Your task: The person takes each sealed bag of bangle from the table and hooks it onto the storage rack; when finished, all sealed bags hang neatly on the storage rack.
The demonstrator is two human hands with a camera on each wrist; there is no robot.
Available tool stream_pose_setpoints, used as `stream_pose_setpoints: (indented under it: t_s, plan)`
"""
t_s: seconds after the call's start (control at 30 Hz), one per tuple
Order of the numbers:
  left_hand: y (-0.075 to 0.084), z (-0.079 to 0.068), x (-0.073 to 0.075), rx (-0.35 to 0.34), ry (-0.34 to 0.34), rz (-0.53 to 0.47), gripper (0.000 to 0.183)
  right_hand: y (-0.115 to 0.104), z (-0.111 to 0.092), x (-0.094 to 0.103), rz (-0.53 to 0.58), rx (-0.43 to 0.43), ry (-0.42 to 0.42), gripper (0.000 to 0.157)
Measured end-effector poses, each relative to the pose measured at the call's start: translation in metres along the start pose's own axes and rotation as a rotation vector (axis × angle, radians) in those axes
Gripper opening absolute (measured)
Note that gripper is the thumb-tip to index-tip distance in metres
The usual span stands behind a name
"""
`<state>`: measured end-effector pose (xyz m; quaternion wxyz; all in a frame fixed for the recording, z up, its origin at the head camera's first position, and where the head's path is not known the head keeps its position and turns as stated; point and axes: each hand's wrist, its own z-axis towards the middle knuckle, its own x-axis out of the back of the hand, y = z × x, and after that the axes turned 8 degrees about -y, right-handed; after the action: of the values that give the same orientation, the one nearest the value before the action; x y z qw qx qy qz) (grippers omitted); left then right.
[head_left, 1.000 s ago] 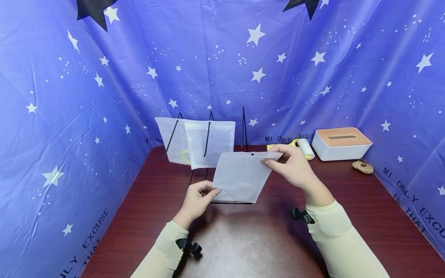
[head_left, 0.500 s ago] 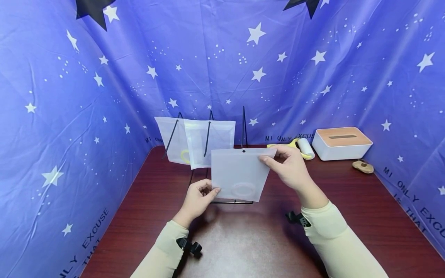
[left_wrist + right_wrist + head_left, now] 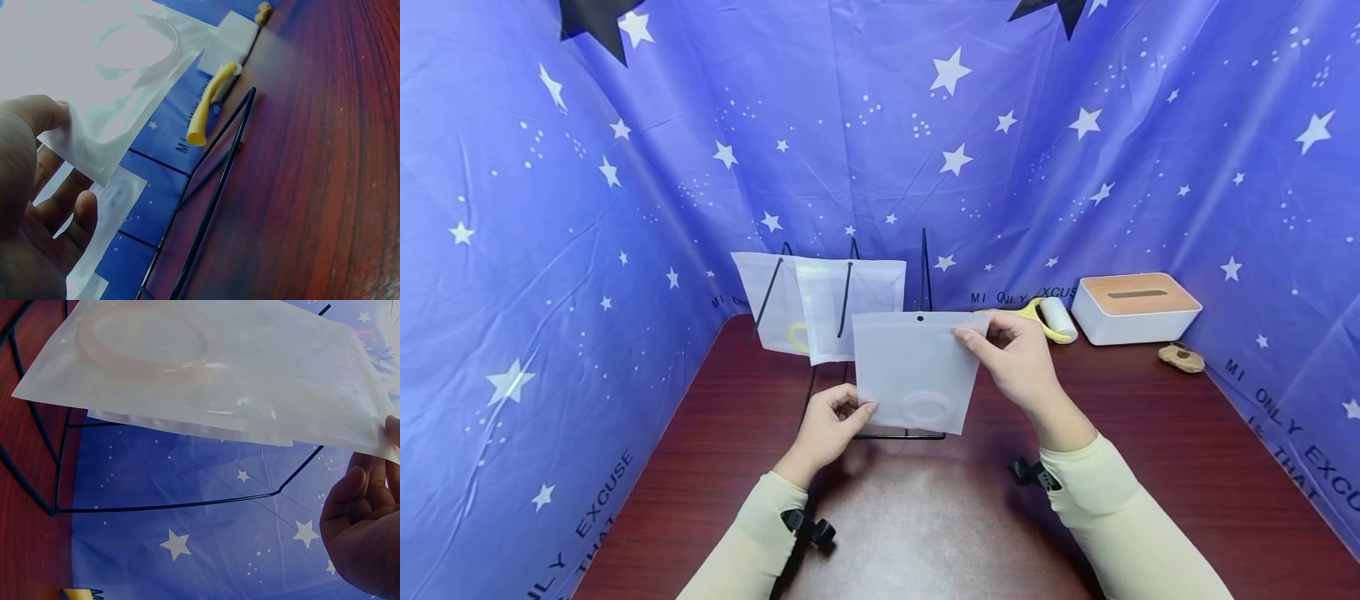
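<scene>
Both hands hold a translucent white pouch (image 3: 917, 371) upright before a black wire rack (image 3: 924, 267). A pale ring (image 3: 927, 408) shows through its lower part, and a small dark hole (image 3: 921, 318) sits near its top edge. My left hand (image 3: 823, 429) pinches the lower left side between thumb and fingers. At the upper right corner, my right hand (image 3: 1018, 362) does the same. In the right wrist view, the ring (image 3: 144, 334) looks pinkish inside the pouch. Two similar pouches hang on the rack's left prongs; the left one (image 3: 767, 292) contains a yellow ring (image 3: 798, 337).
Behind my right hand lies a lint roller (image 3: 1058, 321) with a yellow handle. A white tissue box (image 3: 1135, 321) with a wooden lid and a small brown object (image 3: 1182, 358) stand at the right back. Starry blue cloth (image 3: 820, 108) surrounds the reddish-brown table (image 3: 1150, 425).
My right hand has moved left and slightly up, and the pouch's top edge has shifted left and up with it. The pouch now faces the head camera more squarely. My left hand barely moved.
</scene>
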<state>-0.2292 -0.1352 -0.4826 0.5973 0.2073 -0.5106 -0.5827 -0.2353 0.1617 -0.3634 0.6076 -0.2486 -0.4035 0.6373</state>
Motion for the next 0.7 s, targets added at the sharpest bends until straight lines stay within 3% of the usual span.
stream_pose_setpoints:
  t_s: [0.23, 0.53, 0.7]
  plan:
    - [0.024, 0.001, 0.004, -0.015, -0.019, -0.015, 0.009, 0.002, 0.002, -0.001, 0.013, 0.009, 0.007, 0.012]
    - [0.021, 0.008, 0.004, 0.01, -0.03, 0.004, 0.007, 0.007, 0.006, 0.002, 0.006, -0.025, 0.04, 0.016]
    - [0.019, 0.014, 0.004, 0.018, -0.021, 0.021, 0.007, 0.014, 0.01, 0.005, -0.029, -0.02, 0.035, 0.026]
